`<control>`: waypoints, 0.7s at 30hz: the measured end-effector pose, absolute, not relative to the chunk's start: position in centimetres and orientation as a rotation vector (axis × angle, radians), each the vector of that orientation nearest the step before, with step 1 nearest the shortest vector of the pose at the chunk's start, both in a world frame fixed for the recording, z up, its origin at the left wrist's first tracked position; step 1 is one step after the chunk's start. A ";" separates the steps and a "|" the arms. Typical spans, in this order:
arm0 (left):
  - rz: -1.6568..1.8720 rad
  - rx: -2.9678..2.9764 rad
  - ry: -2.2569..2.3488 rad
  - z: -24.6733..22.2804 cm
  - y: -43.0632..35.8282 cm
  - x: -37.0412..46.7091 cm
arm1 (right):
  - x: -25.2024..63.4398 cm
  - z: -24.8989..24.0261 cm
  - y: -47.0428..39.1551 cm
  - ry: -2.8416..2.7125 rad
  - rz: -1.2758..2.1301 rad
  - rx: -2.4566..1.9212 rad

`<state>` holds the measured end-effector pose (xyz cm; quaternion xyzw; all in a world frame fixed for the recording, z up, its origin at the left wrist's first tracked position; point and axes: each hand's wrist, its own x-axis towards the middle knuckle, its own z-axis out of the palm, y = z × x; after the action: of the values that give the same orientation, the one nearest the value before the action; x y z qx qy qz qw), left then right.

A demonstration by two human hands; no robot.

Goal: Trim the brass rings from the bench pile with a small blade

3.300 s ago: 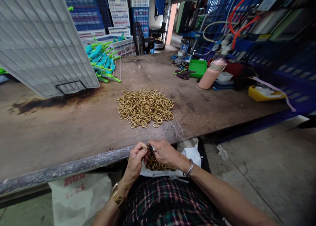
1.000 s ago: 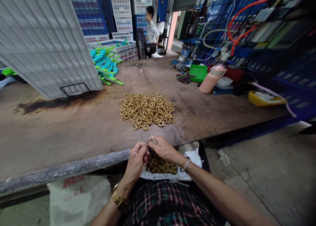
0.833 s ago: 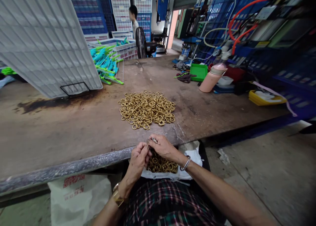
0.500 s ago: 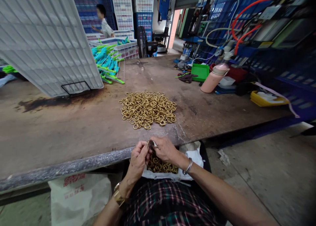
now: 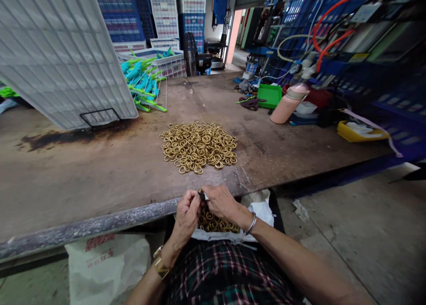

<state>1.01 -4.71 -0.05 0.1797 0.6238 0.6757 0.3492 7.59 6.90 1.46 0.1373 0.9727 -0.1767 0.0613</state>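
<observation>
A heap of brass-coloured rings [image 5: 199, 146] lies on the brown table beyond my hands. More rings [image 5: 218, 223] fill a white-lined container on my lap, under and between my hands. My left hand [image 5: 187, 211] is closed, with thumb and fingers pinched. My right hand [image 5: 221, 201] is closed too, its fingertips touching those of my left. Between the fingertips sits a small dark item, with a bit of white beside it; it is too small to make out, and my fingers partly cover it.
A large white ribbed panel [image 5: 69, 56] leans at the left, near turquoise and green plastic parts [image 5: 143, 83]. A pink bottle [image 5: 289, 104], green tray [image 5: 269, 95] and yellow tray [image 5: 361, 131] stand right. The table's worn edge [image 5: 100, 226] runs before me.
The person in the background has gone out of view. My hands stay together at the container, with the fingers shifted slightly around the dark item. The view has moved a little.
</observation>
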 end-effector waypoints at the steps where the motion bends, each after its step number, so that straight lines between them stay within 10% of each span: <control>1: 1.747 0.485 1.633 -0.1 -4.8 1.0 | 7.6 1.4 6.9 2.932 -0.538 0.409; 21: 1.768 0.021 1.042 0.5 -4.9 0.9 | 5.6 -0.3 13.2 2.966 -0.158 1.045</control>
<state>0.91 -4.86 0.52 0.0086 0.4344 0.7369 0.5179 5.64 13.22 -0.25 0.3318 0.9420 -0.0501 -0.0036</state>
